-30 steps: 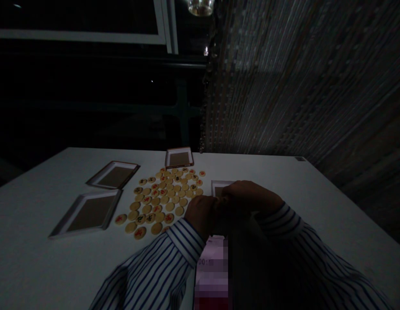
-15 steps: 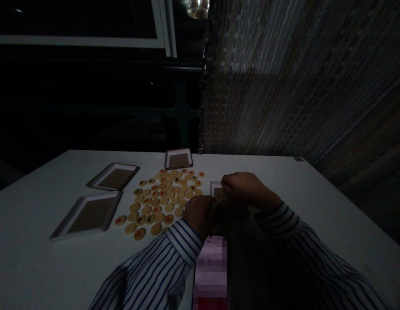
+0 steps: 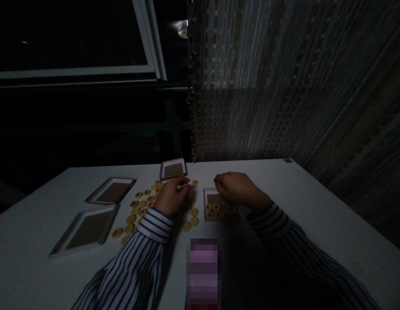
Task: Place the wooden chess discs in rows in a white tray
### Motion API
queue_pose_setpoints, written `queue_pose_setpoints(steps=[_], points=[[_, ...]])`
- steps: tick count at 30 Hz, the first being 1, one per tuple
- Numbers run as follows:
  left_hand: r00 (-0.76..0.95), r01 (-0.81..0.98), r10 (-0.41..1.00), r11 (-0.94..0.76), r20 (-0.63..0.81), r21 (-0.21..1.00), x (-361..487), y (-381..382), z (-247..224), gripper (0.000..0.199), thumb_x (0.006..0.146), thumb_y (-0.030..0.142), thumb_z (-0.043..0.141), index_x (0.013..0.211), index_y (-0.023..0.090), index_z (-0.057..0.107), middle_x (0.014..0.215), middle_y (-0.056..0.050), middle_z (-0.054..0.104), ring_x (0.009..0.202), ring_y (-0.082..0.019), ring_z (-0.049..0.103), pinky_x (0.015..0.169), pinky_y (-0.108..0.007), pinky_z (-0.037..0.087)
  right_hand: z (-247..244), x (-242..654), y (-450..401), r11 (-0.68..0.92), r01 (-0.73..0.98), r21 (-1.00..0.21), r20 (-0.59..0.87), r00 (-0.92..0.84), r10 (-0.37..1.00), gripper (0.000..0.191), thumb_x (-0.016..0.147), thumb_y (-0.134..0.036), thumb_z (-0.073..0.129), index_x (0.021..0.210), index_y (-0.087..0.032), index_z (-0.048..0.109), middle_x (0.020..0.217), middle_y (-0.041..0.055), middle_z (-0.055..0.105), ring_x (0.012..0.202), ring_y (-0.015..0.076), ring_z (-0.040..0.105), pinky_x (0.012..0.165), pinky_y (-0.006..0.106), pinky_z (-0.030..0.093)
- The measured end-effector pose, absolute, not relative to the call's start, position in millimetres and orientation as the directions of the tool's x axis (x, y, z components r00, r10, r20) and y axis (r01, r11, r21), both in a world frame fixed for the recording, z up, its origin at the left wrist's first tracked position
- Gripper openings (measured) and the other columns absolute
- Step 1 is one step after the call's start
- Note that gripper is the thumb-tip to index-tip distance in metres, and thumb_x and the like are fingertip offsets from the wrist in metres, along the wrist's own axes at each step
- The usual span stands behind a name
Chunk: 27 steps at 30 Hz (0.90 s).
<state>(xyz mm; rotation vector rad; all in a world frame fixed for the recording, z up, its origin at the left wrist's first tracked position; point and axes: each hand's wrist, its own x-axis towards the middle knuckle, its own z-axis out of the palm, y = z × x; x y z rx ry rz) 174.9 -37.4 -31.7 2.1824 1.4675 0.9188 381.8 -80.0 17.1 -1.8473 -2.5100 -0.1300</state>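
Note:
Round wooden pieces with red or black characters, some blank side up, lie in a loose group at the centre left of the table. My left hand is over the group's right part, thumb and fingertips close together round something I cannot make out. My right hand is above the right-hand box tray, its fingers curled together; what they hold, if anything, is hidden. Several pieces with black characters lie in rows at that tray's near end. A few blank pieces lie left of the tray.
Two shallow trays, one nearer and one farther, lie on the left of the white table. Another tray is at the back. A blurred pink object is at the near edge. A bead curtain hangs behind.
My left hand has moved left and away from my right hand, over the loose pieces. The right-hand tray and its rows of pieces now show. The view has shifted slightly.

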Motion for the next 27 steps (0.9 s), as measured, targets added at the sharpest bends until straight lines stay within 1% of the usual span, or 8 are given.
queue_pose_setpoints(steps=[5, 8, 11, 14, 18, 21, 23, 27], points=[[0.271, 0.632, 0.898, -0.438, 0.347, 0.639, 174, 1, -24, 0.031, 0.079, 0.031, 0.045, 0.1, 0.014, 0.059, 0.101, -0.007, 0.065, 0.093, -0.017, 0.059, 0.084, -0.029, 0.044, 20, 384, -80, 0.296, 0.955, -0.007, 0.131, -0.292, 0.947, 0.035, 0.089, -0.032, 0.029, 0.099, -0.019, 0.06, 0.097, 0.0079, 0.065, 0.091, 0.0193, 0.057, 0.074, 0.027, 0.037], [0.301, 0.654, 0.895, -0.444, 0.328, 0.613, 169, 11, -28, 0.035, 0.078, 0.032, 0.047, 0.106, 0.015, 0.057, 0.106, -0.007, 0.063, 0.096, -0.018, 0.058, 0.085, -0.03, 0.043, 18, 387, -78, 0.297, 0.954, -0.031, 0.165, -0.288, 0.943, 0.034, 0.088, -0.031, 0.03, 0.098, -0.019, 0.06, 0.096, 0.0069, 0.065, 0.089, 0.0192, 0.057, 0.072, 0.027, 0.037], [0.377, 0.683, 0.879, -0.477, 0.293, 0.553, 159, 14, -33, 0.036, 0.077, 0.035, 0.049, 0.107, 0.017, 0.058, 0.109, -0.007, 0.062, 0.1, -0.019, 0.057, 0.086, -0.03, 0.043, 17, 387, -74, 0.317, 0.947, -0.06, 0.191, -0.3, 0.934, 0.032, 0.087, -0.029, 0.033, 0.099, -0.019, 0.06, 0.097, 0.0065, 0.064, 0.092, 0.0184, 0.056, 0.076, 0.027, 0.036], [0.426, 0.738, 0.873, -0.488, 0.239, 0.466, 152, 13, -36, 0.035, 0.076, 0.035, 0.051, 0.106, 0.019, 0.059, 0.108, -0.008, 0.062, 0.098, -0.021, 0.057, 0.084, -0.03, 0.043, 20, 381, -66, 0.333, 0.938, -0.093, 0.21, -0.308, 0.928, 0.032, 0.087, -0.029, 0.035, 0.104, -0.018, 0.059, 0.101, 0.0069, 0.062, 0.095, 0.0173, 0.053, 0.083, 0.027, 0.034], [0.519, 0.768, 0.83, -0.558, 0.205, 0.316, 154, 8, -38, 0.027, 0.077, 0.029, 0.049, 0.099, 0.021, 0.063, 0.104, -0.008, 0.063, 0.095, -0.021, 0.057, 0.082, -0.031, 0.042, 23, 368, -57, 0.362, 0.926, -0.104, 0.212, -0.335, 0.918, 0.033, 0.087, -0.029, 0.036, 0.108, -0.017, 0.057, 0.106, 0.0075, 0.06, 0.099, 0.0175, 0.051, 0.086, 0.028, 0.032], [0.544, 0.784, 0.815, -0.578, 0.198, 0.226, 159, 6, -42, 0.024, 0.075, 0.023, 0.051, 0.095, 0.023, 0.064, 0.101, -0.007, 0.063, 0.094, -0.022, 0.057, 0.083, -0.034, 0.041, 19, 362, -52, 0.403, 0.912, -0.079, 0.211, -0.38, 0.901, 0.033, 0.086, -0.03, 0.036, 0.109, -0.018, 0.057, 0.105, 0.0079, 0.061, 0.101, 0.0186, 0.05, 0.087, 0.03, 0.032], [0.529, 0.802, 0.825, -0.562, 0.198, 0.201, 163, 6, -48, 0.022, 0.074, 0.023, 0.053, 0.093, 0.023, 0.064, 0.106, -0.009, 0.06, 0.099, -0.023, 0.054, 0.086, -0.037, 0.039, 15, 362, -50, 0.409, 0.911, -0.052, 0.196, -0.393, 0.899, 0.032, 0.086, -0.029, 0.036, 0.109, -0.018, 0.057, 0.106, 0.0079, 0.061, 0.102, 0.0191, 0.05, 0.086, 0.031, 0.033], [0.49, 0.818, 0.838, -0.537, 0.24, 0.206, 168, 7, -59, 0.026, 0.077, 0.025, 0.051, 0.1, 0.023, 0.062, 0.12, -0.01, 0.051, 0.112, -0.025, 0.044, 0.094, -0.041, 0.032, 13, 367, -50, 0.38, 0.925, -0.032, 0.169, -0.369, 0.914, 0.033, 0.086, -0.029, 0.036, 0.11, -0.018, 0.056, 0.107, 0.0079, 0.06, 0.102, 0.0193, 0.05, 0.085, 0.031, 0.033]])
